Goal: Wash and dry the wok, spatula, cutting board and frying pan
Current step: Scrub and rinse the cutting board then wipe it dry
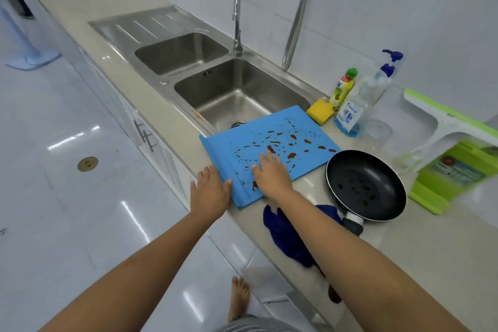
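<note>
The left hand (211, 191) lies open at the near-left edge of the blue cutting board (291, 137), thumb touching it and fingers straight. The stained board lies flat, long axis running 8 to 2 o'clock, its far end overhanging the right sink basin (242, 75) at 12 o'clock. The right hand (270, 172) rests flat on the board, fingers spread, gripping nothing. The frying pan (365, 184), just beside the board at 4 o'clock, could get knocked. A yellow sponge (319, 110) sits at 1 o'clock.
</note>
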Tool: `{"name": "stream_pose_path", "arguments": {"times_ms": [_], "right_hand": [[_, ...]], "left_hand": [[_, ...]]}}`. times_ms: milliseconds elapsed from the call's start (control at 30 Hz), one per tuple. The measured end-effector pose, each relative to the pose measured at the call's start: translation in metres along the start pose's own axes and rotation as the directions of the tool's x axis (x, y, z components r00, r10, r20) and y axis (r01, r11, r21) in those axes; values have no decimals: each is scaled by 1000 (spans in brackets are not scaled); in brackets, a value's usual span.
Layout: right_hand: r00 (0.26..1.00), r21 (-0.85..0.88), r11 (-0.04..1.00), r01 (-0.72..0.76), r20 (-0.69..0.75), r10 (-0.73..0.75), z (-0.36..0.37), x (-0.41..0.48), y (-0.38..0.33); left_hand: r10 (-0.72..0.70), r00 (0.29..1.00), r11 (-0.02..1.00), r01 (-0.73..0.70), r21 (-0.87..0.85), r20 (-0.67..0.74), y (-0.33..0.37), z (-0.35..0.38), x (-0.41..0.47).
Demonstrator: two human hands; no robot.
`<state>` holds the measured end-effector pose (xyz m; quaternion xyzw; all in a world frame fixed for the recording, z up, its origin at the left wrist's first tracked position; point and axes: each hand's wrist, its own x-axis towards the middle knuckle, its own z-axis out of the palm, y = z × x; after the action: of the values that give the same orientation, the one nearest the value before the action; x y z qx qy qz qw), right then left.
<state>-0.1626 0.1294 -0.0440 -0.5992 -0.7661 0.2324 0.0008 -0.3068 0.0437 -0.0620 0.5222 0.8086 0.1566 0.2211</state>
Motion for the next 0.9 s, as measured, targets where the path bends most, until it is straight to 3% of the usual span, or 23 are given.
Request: {"name": "stream_pose_path", "arguments": {"times_ms": [133,467,600,900], "right_hand": [[996,31,996,-87,-27,87,-20,39,18],[921,-2,932,-362,-153,358,-59,106,75],[871,81,878,-471,-117,478,-57,111,90],[809,244,813,-529,-145,569,-42,109,78]], "left_hand": [[-104,994,981,101,-163,-12,6,16,27],[-149,981,984,135,-114,-122,-9,8,57],[-171,969,981,152,-119,-177,-21,-4,76],[-160,965,986,148,-73,-206,-32,-24,99]]}}
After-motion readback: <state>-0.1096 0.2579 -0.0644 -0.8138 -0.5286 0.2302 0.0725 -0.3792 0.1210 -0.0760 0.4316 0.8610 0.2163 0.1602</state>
